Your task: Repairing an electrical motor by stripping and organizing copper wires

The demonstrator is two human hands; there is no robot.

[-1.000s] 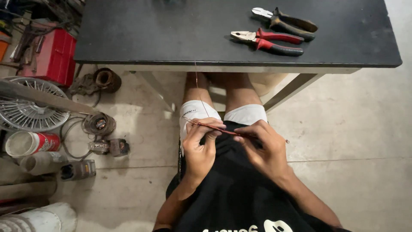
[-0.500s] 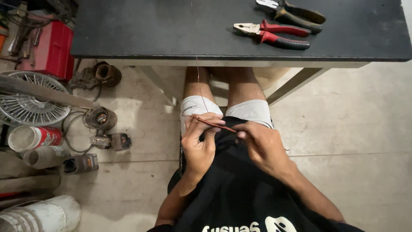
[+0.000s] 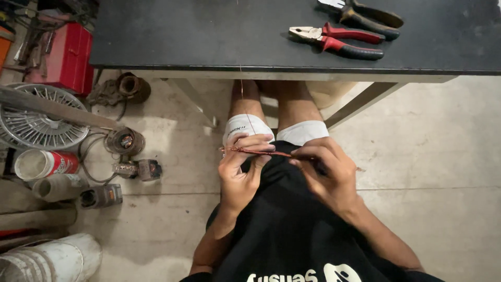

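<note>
1. the left hand (image 3: 242, 169) pinches one end of a thin copper wire bundle (image 3: 261, 152) over the lap, fingers curled shut on it.
2. the right hand (image 3: 326, 172) grips the other end, fingertips closed.
3. a fine wire strand (image 3: 241, 83) runs from the bundle up to the black table (image 3: 209, 36).
4. red-handled pliers (image 3: 339, 42) lie on the table beside a dark-handled tool (image 3: 365, 14).
5. on the floor to the left: a red box (image 3: 70, 57), a round fan grille (image 3: 42, 122), and a red-and-white can (image 3: 44, 163) lying on its side.

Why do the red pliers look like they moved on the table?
No. The red pliers lie in the same spot on the black table; only the camera shifted.
</note>
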